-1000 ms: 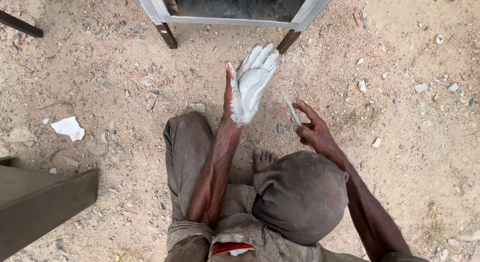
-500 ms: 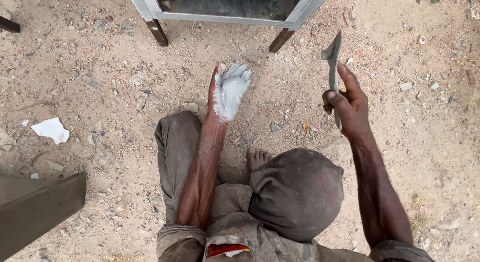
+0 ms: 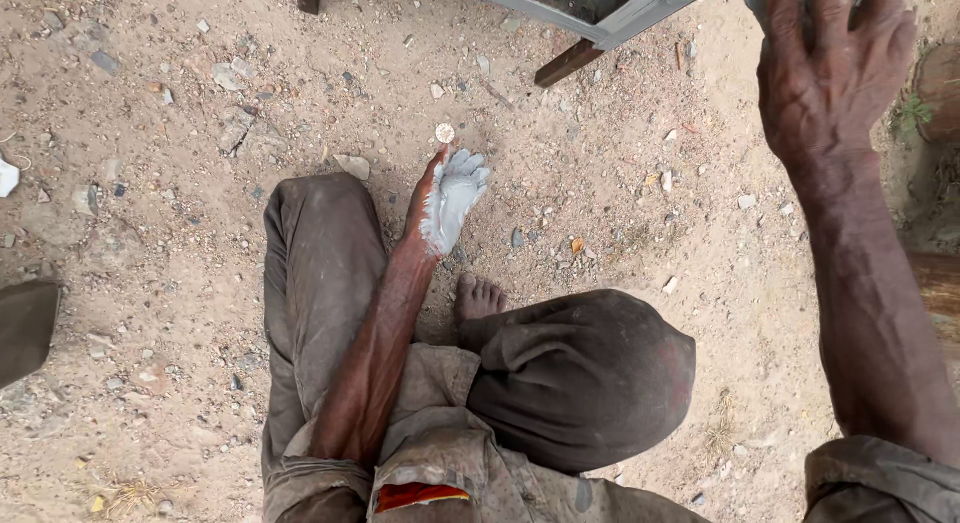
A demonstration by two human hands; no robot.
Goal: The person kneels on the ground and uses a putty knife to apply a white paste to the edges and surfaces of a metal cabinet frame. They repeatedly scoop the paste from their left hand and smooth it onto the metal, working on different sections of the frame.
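Sandy, stony ground [image 3: 200,183] fills the head view. At 12 o'clock the left hand [image 3: 450,198] is open, its palm coated in pale grey paste. At 1 o'clock the right hand [image 3: 830,58] reaches the grey metal frame [image 3: 620,8]; its grip cannot be told.

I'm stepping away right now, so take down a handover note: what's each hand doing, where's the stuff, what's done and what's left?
Left hand: open, palm coated in grey paste, held low over the sandy ground beside the knee.
Right hand: raised at the corner of the grey metal frame, back of the hand to the camera; its grip is hidden and no tool shows.
The frame stands on a wooden leg just ahead of the seated person.
Done: paste is loaded on the left palm.
Left: likely getting that paste onto the frame; none shows there yet.
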